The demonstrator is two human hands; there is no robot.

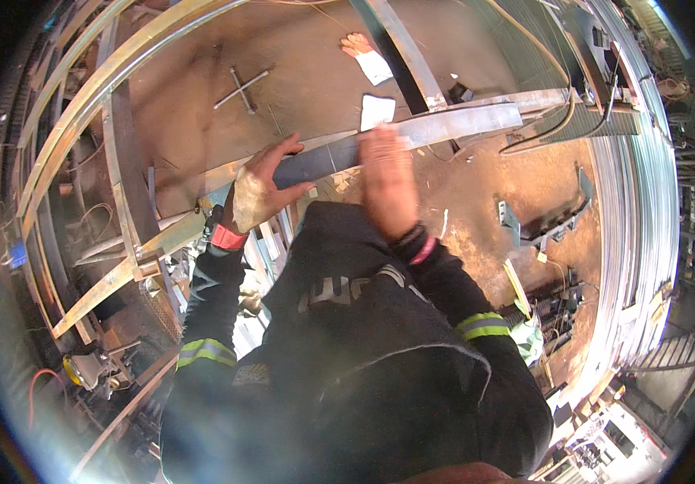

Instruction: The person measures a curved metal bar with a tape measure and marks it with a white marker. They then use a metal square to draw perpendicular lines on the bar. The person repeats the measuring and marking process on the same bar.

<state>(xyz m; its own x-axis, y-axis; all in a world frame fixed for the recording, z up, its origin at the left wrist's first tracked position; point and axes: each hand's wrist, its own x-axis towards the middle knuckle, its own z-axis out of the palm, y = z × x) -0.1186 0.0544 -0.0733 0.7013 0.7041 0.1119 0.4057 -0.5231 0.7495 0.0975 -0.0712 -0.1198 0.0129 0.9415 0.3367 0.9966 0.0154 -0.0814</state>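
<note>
A long flat metal bar (460, 125) lies across a frame in front of me, dark at its left part and silver toward its right end. My left hand (259, 187) is at the bar's left end, thumb and fingers spread apart on either side of it. Over the bar's middle, my right hand (389, 173) lies flat with fingers stretched out, slightly blurred; whether it presses on the bar I cannot tell. Just beyond its fingertips is a white piece (377, 110) that looks like paper or cloth.
A white-and-orange glove (368, 58) and a cross-shaped metal tool (241, 89) lie on the brown floor. Long steel beams (122, 173) run along the left. At right are a metal bracket (557, 227), a stack of long silver profiles (638, 218) and a dark hose (545, 143).
</note>
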